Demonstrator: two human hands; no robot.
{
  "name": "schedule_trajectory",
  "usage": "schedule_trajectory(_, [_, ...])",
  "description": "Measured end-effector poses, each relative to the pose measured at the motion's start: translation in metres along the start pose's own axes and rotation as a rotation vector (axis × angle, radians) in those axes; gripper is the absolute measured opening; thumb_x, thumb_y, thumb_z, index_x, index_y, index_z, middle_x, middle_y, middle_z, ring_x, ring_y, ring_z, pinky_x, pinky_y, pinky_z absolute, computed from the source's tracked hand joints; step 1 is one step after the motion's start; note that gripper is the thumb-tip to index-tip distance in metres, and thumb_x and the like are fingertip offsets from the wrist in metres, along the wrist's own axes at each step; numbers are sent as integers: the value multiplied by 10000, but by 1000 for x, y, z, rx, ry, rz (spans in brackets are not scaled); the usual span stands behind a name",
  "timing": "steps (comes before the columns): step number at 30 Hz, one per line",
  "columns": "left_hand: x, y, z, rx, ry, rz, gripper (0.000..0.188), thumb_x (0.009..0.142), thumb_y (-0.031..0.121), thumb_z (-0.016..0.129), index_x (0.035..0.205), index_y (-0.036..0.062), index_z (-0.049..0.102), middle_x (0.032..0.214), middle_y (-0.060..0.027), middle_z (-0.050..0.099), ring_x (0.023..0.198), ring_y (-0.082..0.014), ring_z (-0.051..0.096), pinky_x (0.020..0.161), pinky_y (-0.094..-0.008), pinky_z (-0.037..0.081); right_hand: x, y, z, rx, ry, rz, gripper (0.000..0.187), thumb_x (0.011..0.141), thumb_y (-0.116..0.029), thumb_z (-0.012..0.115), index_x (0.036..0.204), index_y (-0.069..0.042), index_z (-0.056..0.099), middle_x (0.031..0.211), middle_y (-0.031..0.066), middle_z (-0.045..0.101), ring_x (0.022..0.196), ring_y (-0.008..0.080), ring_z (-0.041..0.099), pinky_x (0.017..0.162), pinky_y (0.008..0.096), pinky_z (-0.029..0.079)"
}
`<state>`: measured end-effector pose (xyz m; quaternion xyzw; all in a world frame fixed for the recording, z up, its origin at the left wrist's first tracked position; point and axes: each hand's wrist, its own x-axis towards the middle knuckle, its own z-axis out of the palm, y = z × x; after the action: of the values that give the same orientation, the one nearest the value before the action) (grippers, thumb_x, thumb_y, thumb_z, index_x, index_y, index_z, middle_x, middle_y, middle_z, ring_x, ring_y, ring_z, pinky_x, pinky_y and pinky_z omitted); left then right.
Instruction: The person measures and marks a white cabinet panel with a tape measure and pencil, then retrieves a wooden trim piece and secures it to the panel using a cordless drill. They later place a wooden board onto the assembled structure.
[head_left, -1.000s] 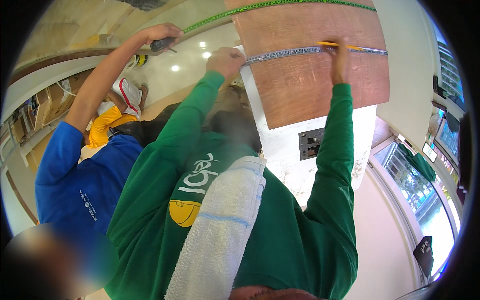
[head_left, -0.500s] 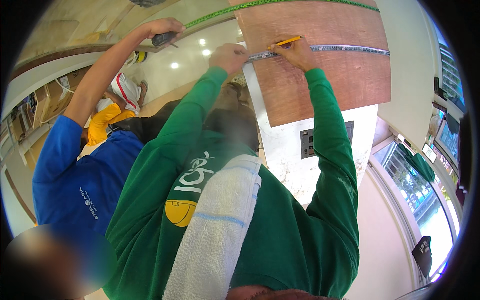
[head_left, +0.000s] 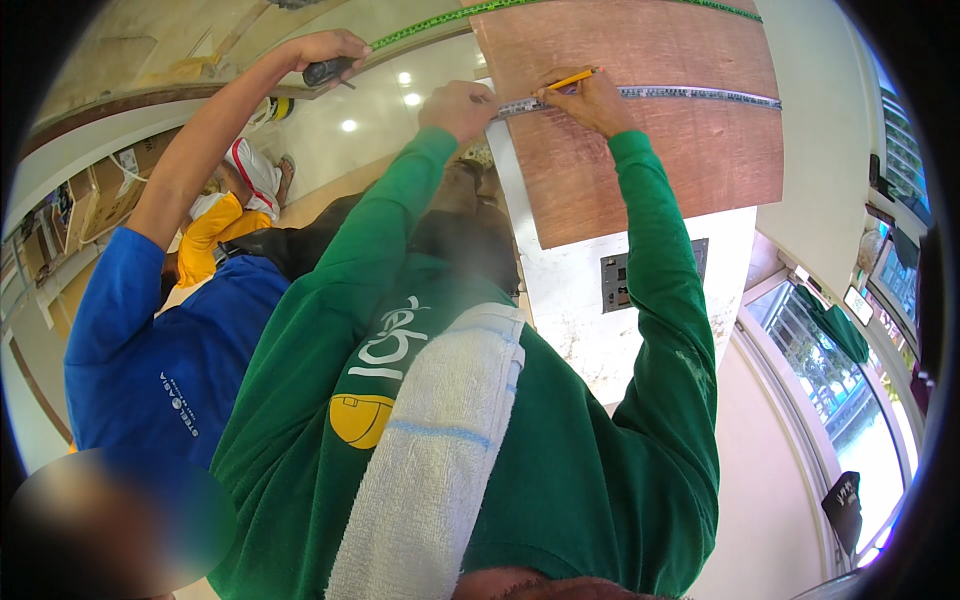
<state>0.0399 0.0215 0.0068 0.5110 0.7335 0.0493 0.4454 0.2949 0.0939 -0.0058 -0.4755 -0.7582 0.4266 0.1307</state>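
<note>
A reddish-brown plywood board point(head_left: 650, 165) lies across a white surface. Over it stretches a silver tape measure point(head_left: 690, 93), reaching the board's right edge. My left hand point(head_left: 460, 110) is closed on the tape's left end, just past the board's left edge. A yellow pencil point(head_left: 570, 80) is pinched in my right hand point(head_left: 597, 104), which rests on the plywood beside the tape. Farther up, a green tape measure point(head_left: 430, 36) also crosses the board. Its left end is at a hand point(head_left: 335, 55) of a co-worker in blue, who also grips a dark-handled tool point(head_left: 322, 73).
The white surface point(head_left: 570, 340) under the board has a dark socket plate point(head_left: 615, 282) set in it. To my left stands the co-worker in a blue shirt point(head_left: 180, 350). Beyond, a person in yellow point(head_left: 212, 235) is low down near cardboard boxes point(head_left: 105, 195). Windows point(head_left: 830, 350) line the right.
The pencil has shifted very slightly left in my right hand. My left hand stays at the tape's end. The person in yellow has moved an arm.
</note>
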Motion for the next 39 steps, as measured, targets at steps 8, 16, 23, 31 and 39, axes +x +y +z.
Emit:
schedule_trajectory(8, [0, -2, 3, 7, 38, 36, 246, 928, 405, 793, 1108, 273, 897, 929, -33, 834, 867, -235, 787, 825, -394, 613, -1, 0, 0, -10, 3, 9, 310, 928, -388, 848, 1101, -132, 864, 966, 114, 830, 875, 296, 774, 833, 429, 623])
schedule_trajectory(16, [-1, 1, 2, 13, 24, 6, 246, 932, 404, 789, 1111, 274, 896, 924, -31, 834, 864, -233, 790, 820, -395, 617, 0, 4, 1, -32, 12, -32, 308, 933, -391, 843, 1101, -134, 863, 990, 115, 834, 891, 325, 778, 844, 432, 623])
schedule_trajectory(23, [-1, 1, 3, 3, 31, -2, 242, 931, 406, 790, 1104, 274, 897, 910, -32, 831, 849, -229, 790, 809, -395, 616, -6, -7, -5, -37, -13, 3, 294, 947, -379, 841, 1116, -139, 865, 1009, 112, 837, 890, 313, 777, 836, 428, 617])
schedule_trajectory(31, [-2, 3, 3, 33, 38, -4, 237, 928, 400, 789, 1098, 277, 899, 915, -24, 832, 862, -233, 790, 820, -399, 618, -13, -24, -10, -42, 14, 70, 281, 974, -371, 826, 1136, -145, 867, 1016, 114, 834, 900, 276, 773, 839, 391, 609])
schedule_trajectory(39, [0, 4, -1, 15, -14, -16, 245, 924, 411, 780, 1093, 280, 899, 945, -20, 840, 904, -234, 795, 854, -397, 619, -118, -33, 9, 610, 451, 275, 289, 1024, -240, 825, 1172, 8, 828, 1066, 82, 821, 1007, 164, 737, 911, 334, 578])
